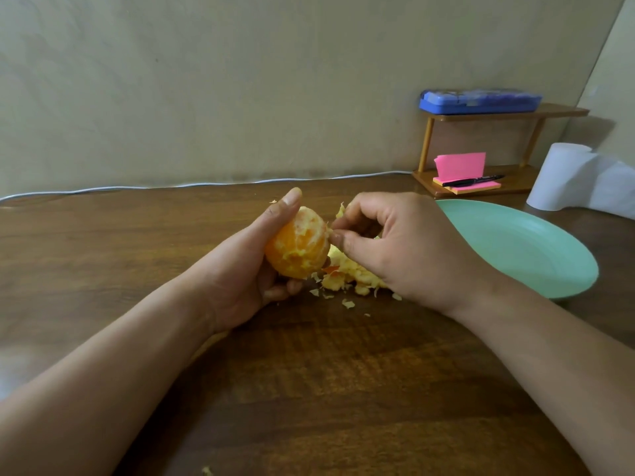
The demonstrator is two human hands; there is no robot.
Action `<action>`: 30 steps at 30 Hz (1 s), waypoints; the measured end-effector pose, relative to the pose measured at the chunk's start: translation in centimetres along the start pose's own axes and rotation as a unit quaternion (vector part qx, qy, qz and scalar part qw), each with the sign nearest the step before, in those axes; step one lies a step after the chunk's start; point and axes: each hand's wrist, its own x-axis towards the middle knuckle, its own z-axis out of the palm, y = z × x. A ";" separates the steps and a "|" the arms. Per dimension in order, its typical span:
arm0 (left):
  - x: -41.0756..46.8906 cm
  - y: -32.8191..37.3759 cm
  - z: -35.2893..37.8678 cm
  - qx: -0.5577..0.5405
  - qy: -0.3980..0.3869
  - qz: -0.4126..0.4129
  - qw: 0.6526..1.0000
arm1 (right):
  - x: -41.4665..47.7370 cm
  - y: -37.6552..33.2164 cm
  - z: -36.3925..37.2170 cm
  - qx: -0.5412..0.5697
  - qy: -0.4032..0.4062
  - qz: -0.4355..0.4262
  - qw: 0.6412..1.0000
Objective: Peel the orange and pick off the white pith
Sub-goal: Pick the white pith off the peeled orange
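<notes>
A peeled orange [298,245] with patches of white pith sits in my left hand [240,266], held above the wooden table; the thumb lies over its top and the fingers curl under it. My right hand [395,245] is at the orange's right side, thumb and forefinger pinching a small bit of pith on its surface. A heap of peel and pith scraps [347,276] lies on the table just below and behind my right hand, partly hidden by it.
A pale green plate [525,249] lies to the right of my hands. Behind it stand a small wooden shelf [481,187] with pink sticky notes, a pen and a blue case, and a white paper roll [563,176]. A cable runs along the wall.
</notes>
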 end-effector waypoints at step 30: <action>0.0 0.1 -0.3 -0.056 0.009 -0.030 0.998 | 0.1 -0.7 -0.1 0.008 0.034 -0.015 0.999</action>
